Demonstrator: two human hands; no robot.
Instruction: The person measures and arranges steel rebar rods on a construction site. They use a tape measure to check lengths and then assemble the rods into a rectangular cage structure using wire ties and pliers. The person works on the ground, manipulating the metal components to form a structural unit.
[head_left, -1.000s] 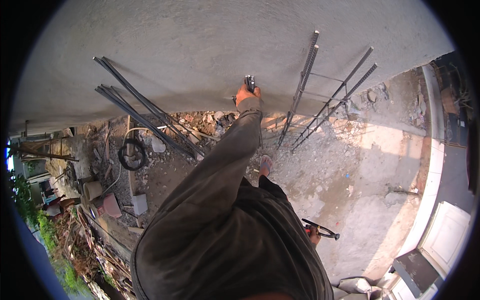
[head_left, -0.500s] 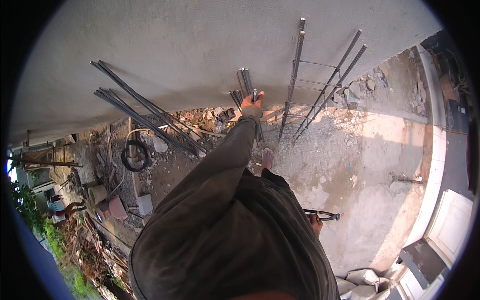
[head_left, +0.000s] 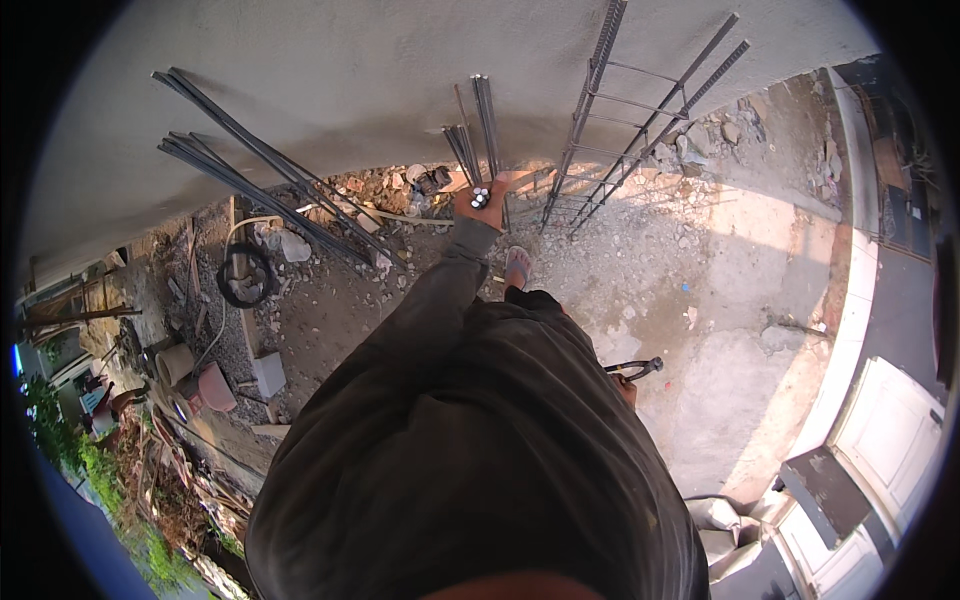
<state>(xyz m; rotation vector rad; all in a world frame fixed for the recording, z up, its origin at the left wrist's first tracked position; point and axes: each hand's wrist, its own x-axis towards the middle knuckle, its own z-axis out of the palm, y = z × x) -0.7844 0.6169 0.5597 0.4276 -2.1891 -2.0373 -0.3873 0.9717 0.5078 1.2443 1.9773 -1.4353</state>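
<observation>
My left hand (head_left: 489,211) is closed round a small bundle of steel rods (head_left: 480,196), whose cut ends point up toward me. Just beyond it, more short dark rods (head_left: 484,115) lean on the grey wall. Down by my right side, my right hand (head_left: 626,390) grips dark pincers (head_left: 644,367); the clothing partly hides its fingers. A rebar cage (head_left: 640,150) of ribbed bars and wire ties leans to the right of my left hand. Longer rods (head_left: 255,190) lean on the wall at the left.
Rubble (head_left: 690,150) lies along the wall's foot. On the left are a black coil (head_left: 244,276), a pink container (head_left: 215,387), a white block (head_left: 268,374) and a pile of debris (head_left: 180,470). White doors (head_left: 890,425) and pale sacks (head_left: 716,520) are at the right. A person (head_left: 118,403) is far left.
My left hand has drawn the held rods back from the wall, and their ends now face up more. The right hand still grips the pincers. The whole view has shifted slightly.
</observation>
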